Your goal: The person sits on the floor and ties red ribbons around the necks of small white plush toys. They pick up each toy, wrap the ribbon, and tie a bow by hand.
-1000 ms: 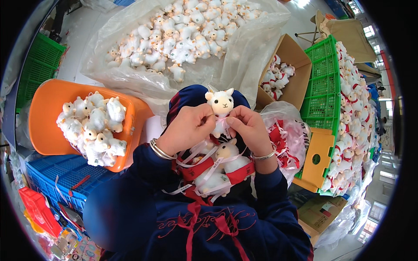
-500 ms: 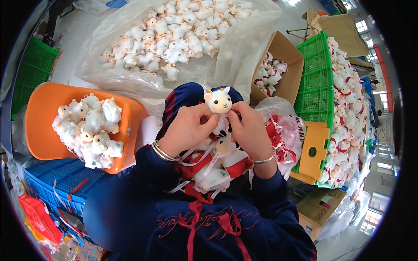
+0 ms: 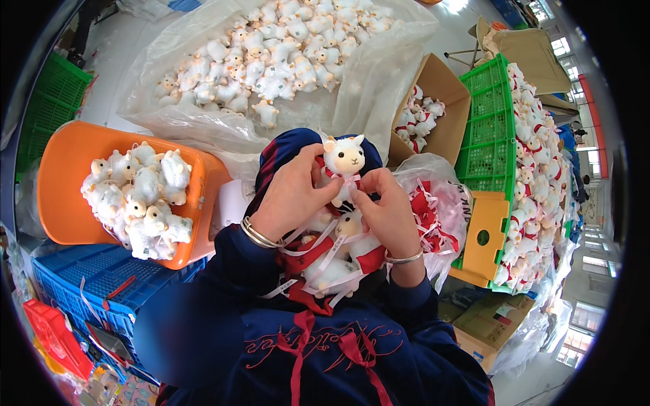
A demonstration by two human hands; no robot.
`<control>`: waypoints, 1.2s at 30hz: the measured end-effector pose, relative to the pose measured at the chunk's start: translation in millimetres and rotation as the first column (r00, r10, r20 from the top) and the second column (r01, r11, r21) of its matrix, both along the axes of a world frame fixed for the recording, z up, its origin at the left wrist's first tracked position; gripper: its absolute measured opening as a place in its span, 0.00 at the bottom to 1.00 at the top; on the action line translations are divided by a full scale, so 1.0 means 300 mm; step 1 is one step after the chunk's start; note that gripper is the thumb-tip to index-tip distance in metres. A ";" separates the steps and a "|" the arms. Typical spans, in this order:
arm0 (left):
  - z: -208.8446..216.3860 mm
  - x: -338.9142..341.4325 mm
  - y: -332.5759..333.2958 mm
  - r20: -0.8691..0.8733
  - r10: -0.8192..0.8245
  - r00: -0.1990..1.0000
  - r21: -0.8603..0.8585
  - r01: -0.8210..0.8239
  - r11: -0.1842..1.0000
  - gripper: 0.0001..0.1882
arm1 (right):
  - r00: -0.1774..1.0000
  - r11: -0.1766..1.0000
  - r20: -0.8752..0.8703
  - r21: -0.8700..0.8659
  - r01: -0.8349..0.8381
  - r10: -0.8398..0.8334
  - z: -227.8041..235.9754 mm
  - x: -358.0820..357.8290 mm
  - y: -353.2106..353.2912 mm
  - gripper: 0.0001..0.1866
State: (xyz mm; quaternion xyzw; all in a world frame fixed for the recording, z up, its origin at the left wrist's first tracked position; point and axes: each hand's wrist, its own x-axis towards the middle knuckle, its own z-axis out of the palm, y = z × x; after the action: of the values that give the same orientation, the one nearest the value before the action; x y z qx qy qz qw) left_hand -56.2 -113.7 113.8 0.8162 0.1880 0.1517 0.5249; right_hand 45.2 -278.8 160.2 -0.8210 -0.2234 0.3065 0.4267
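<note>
Head view, single moment. Both hands were raised over the lap, working a small white plush alpaca toy [image 3: 343, 157]. Left hand [image 3: 292, 195] gripped the toy's left flank, fingers curled round the body. Right hand [image 3: 387, 211] pinched at the neck, fingertips on a pale ribbon [image 3: 350, 180] under the chin. Toy was held upright, facing the camera, just above the knees.

Step in hand, as judged: tying or dressing the ribbon at the neck. Whether the knot was already closed could not be told; fingers covered it.

Lap held a heap of further toys with red scarves and loose white ribbons [image 3: 330, 256]. Orange bin [image 3: 68, 177] to the left held undressed white toys; a clear plastic sheet [image 3: 379, 74] ahead carried many more. Cardboard box [image 3: 447, 91] and green crate [image 3: 489, 128] to the right held toys with red trim.

Next move would probably call for both fingertips pulling the ribbon ends evenly while the left hand keeps the body from twisting.
</note>
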 end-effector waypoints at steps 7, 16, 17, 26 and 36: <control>0.064 0.015 0.039 -0.020 -0.212 0.977 -0.437 0.183 0.881 0.31 | 0.976 0.988 -0.219 0.144 0.051 -0.019 -0.014 0.032 -0.004 0.07; -0.045 0.047 -0.056 0.046 0.135 0.990 -0.439 -0.101 0.893 0.27 | 0.993 0.994 -0.122 0.110 0.018 -0.004 0.048 0.014 0.034 0.09; -0.031 0.043 -0.059 0.020 0.116 0.993 -0.472 -0.092 0.877 0.26 | 0.997 0.995 -0.073 0.102 -0.005 0.012 0.035 0.017 0.036 0.10; -0.020 0.040 -0.064 -0.016 0.127 0.992 -0.554 -0.114 0.824 0.23 | 0.998 0.965 -0.050 0.254 0.060 -0.049 -0.059 0.022 0.036 0.08; -0.033 0.037 -0.058 -0.021 0.104 0.994 -0.655 -0.092 0.750 0.22 | 0.988 0.966 -0.151 0.253 0.051 -0.013 -0.076 0.074 0.047 0.06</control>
State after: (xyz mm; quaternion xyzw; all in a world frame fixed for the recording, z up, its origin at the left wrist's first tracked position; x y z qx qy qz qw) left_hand -45.1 -131.0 103.8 0.5689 0.2673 0.1108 0.7699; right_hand 67.5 -264.8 137.4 -0.7376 -0.2156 0.3283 0.5492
